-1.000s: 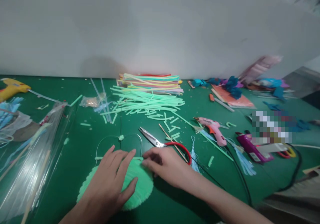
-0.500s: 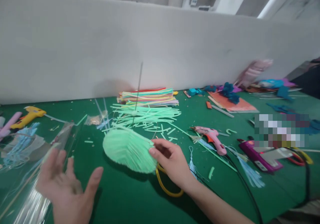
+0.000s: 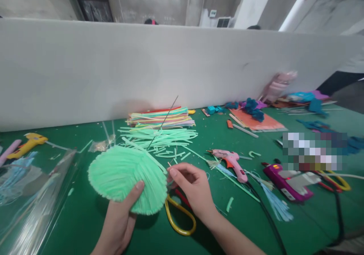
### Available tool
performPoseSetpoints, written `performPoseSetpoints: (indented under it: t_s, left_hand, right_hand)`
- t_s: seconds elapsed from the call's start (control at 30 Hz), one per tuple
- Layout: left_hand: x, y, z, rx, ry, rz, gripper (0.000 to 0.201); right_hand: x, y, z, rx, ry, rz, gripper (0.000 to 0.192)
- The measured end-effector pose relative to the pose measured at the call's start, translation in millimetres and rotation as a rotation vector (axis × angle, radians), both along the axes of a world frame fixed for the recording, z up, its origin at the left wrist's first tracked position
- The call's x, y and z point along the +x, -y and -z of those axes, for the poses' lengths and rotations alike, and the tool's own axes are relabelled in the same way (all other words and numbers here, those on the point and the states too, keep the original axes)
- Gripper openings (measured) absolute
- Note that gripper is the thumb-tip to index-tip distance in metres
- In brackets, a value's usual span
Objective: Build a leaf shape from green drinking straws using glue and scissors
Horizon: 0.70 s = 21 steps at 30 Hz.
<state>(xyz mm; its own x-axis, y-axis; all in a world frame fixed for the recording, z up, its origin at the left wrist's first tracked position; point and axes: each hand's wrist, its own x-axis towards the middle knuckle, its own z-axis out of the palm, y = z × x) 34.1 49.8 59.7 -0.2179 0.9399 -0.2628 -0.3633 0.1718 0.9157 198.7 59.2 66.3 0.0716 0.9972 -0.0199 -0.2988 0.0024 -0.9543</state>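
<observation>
My left hand (image 3: 121, 219) grips a mint-green leaf-shaped piece (image 3: 119, 171) of fuzzy chenille stems from below, its thumb pressed on the ribbed face. A thin dark wire (image 3: 163, 122) slants up behind the piece. At the piece's right tip, my right hand (image 3: 190, 185) is closed in a pinch; whatever lies between its fingertips is too small to make out. Under that hand lies a yellow loop handle (image 3: 182, 230) with a red part beside it. Loose mint-green chenille stems (image 3: 170, 135) and short cut bits lie just beyond.
Multicoloured chenille stems (image 3: 159, 118) lie against the white partition (image 3: 170, 65). To the right are a pink glue gun (image 3: 230, 160) with a black cord and a purple device (image 3: 287, 183). On the left lie a yellow glue gun (image 3: 31, 143) and clear plastic wrap (image 3: 36, 213).
My left hand has gone from open and empty to gripping the green piece, which has shifted left and turned. My right hand stays by its tip. The view has tilted up slightly.
</observation>
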Motion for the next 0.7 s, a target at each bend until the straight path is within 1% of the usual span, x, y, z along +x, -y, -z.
performPoseSetpoints:
  t_s: [0.1, 0.2, 0.27, 0.33, 0.43, 0.5, 0.6, 0.7]
  left_hand:
    - [-1, 0, 1.0, -0.038, 0.059, 0.011, 0.066]
    - [-1, 1, 1.9, -0.037, 0.047, 0.024, 0.07]
    - [-2, 1, 2.9, -0.018, 0.005, 0.028, 0.069]
    - [-2, 1, 3.9, -0.003, -0.017, 0.016, 0.069]
    - [-3, 2, 4.2, -0.018, 0.025, -0.028, 0.071]
    - [-3, 3, 3.3, -0.038, 0.065, -0.044, 0.073]
    - [0, 3, 0.5, -0.053, 0.08, -0.053, 0.076]
    - [2, 2, -1.8, -0.047, 0.081, -0.08, 0.081]
  right_hand:
    - [0, -1, 2.6, -0.036, 0.016, -0.042, 0.025]
    - [-3, 0, 5.8, -0.032, 0.065, -0.066, 0.023]
    - [-3, 2, 7.7, 0.016, 0.147, -0.053, 0.021]
    - [-3, 4, 9.8, 0.098, 0.256, -0.035, 0.018]
    - [-2, 7, 13.3, 0.232, 0.409, 0.011, 0.017]
    - [-3, 8, 14.9, 0.287, 0.469, 0.038, 0.016]
    - [-5, 8, 15.1, 0.302, 0.473, 0.049, 0.016]
    - [-6, 8, 14.1, 0.276, 0.415, 0.043, 0.016]
